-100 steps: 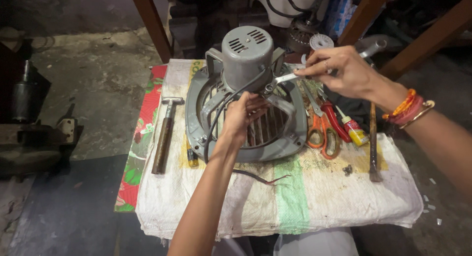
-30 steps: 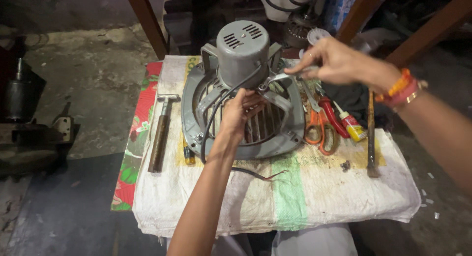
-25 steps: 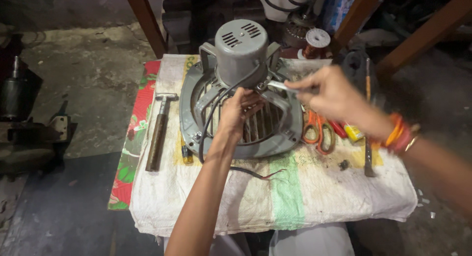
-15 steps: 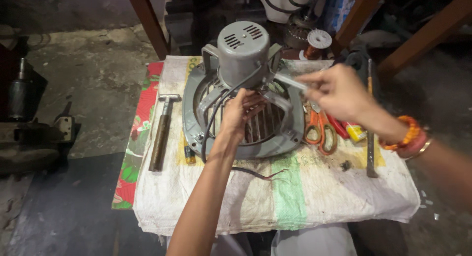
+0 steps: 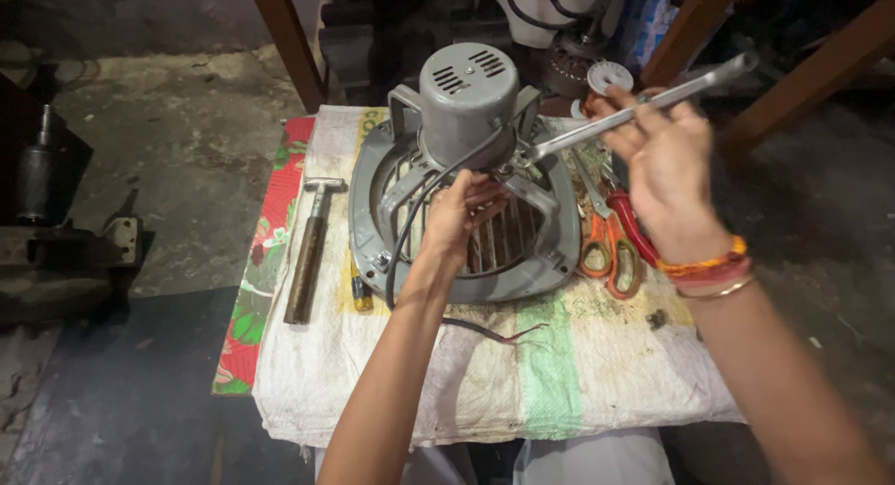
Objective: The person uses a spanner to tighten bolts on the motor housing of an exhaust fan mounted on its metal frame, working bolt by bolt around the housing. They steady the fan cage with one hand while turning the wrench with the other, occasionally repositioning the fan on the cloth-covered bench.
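At frame centre, the left hand (image 5: 463,213) is gripping the grey fan (image 5: 466,182) frame on the sack-covered table (image 5: 578,373). Upper right, the right hand (image 5: 664,163) is closing around a wrench (image 5: 634,112).

A single head-worn camera looked steeply down from close above at a low desk (image 5: 466,392) draped in stained white sacking, with both forearms entering from the bottom edge.

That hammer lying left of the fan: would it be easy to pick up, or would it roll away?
The hammer lies flat on the sack cloth, and its crosswise head would probably stop any rolling. The metal head likely makes it top-heavy, so it may tip toward that end if lifted by the handle. The handle looks worn and grimy, perhaps a little slippery.
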Demonstrator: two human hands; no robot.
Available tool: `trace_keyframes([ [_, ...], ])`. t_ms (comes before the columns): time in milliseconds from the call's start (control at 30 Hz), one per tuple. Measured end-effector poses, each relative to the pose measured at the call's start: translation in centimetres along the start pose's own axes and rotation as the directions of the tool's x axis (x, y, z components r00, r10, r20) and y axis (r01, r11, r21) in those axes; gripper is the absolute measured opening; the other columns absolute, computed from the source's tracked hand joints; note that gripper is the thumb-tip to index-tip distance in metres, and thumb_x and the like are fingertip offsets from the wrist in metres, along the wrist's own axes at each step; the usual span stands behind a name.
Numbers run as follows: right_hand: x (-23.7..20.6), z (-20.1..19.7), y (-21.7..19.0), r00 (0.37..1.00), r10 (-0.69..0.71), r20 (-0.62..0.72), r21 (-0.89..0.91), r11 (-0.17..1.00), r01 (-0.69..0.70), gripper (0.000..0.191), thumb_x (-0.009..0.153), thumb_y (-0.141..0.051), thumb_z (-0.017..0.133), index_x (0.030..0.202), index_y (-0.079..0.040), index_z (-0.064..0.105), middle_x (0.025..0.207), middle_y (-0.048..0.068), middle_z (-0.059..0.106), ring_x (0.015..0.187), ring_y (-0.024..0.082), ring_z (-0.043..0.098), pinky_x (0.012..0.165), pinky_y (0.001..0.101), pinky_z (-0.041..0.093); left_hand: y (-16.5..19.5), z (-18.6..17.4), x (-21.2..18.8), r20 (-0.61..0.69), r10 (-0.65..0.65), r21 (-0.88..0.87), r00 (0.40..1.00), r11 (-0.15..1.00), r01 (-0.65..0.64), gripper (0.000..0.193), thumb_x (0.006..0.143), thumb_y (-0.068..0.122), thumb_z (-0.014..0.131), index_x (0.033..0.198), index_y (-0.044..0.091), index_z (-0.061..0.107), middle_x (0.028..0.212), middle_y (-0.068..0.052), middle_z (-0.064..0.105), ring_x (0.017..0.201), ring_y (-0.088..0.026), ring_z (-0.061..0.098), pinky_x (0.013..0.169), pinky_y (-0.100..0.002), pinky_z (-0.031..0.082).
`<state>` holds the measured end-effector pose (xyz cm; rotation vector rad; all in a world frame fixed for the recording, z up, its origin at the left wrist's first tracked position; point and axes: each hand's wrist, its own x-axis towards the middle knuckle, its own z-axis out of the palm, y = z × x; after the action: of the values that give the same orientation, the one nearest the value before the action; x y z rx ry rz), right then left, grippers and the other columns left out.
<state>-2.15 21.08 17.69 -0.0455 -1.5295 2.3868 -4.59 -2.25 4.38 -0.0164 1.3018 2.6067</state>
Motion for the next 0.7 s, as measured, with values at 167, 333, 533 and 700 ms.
trace_keyframes([
  [167,1.6,1.1,2.4,0.998,0.025,0.056,-0.068,0.997,-0.021,0.016,0.105,-0.002,0.045,0.117,0.007,0.05,0.122,0.027,0.068,0.111,0.036,0.075,0.094,0.0408,0.059,0.0,0.1,-0.1,-0.004,0.001,0.009,1.0,1.0,-0.001,0.039,0.094,0.033,0.059,0.107,-0.003,0.068,0.107,-0.017,0.075,0.104,-0.027,0.072,0.101,-0.042,0.057],
  [333,3.6,2.6,2.2,0.996,0.084,0.027,-0.247,0.966,-0.075,0.018,0.101,0.0,0.048,0.117,0.007,0.051,0.119,0.027,0.069,0.104,0.034,0.077,0.087,0.0368,0.06,-0.2,-0.1,0.1,0.014,0.019,0.009,1.0,1.0,-0.019,0.04,0.094,0.033,0.059,0.107,-0.003,0.068,0.108,-0.018,0.076,0.104,-0.028,0.073,0.102,-0.042,0.056],
  [533,4.6,3.1,3.3,0.996,0.086,0.032,-0.285,0.956,-0.073,0.012,0.1,0.001,0.049,0.11,0.006,0.055,0.114,0.024,0.071,0.098,0.032,0.078,0.082,0.0366,0.061,-0.3,-0.2,0.3,0.007,0.02,0.013,1.0,1.0,-0.02,0.039,0.094,0.031,0.059,0.106,-0.004,0.069,0.107,-0.018,0.076,0.103,-0.028,0.073,0.101,-0.041,0.056],
  [700,1.1,0.4,4.3,0.997,0.068,-0.046,-0.186,0.98,-0.075,0.008,0.105,-0.003,0.05,0.106,0.003,0.056,0.11,0.018,0.072,0.1,0.027,0.078,0.089,0.0371,0.061,-0.3,-0.2,0.3,0.0,0.032,0.007,1.0,0.999,-0.032,0.041,0.095,0.035,0.057,0.107,-0.003,0.068,0.106,-0.019,0.076,0.104,-0.028,0.073,0.1,-0.041,0.057],
])
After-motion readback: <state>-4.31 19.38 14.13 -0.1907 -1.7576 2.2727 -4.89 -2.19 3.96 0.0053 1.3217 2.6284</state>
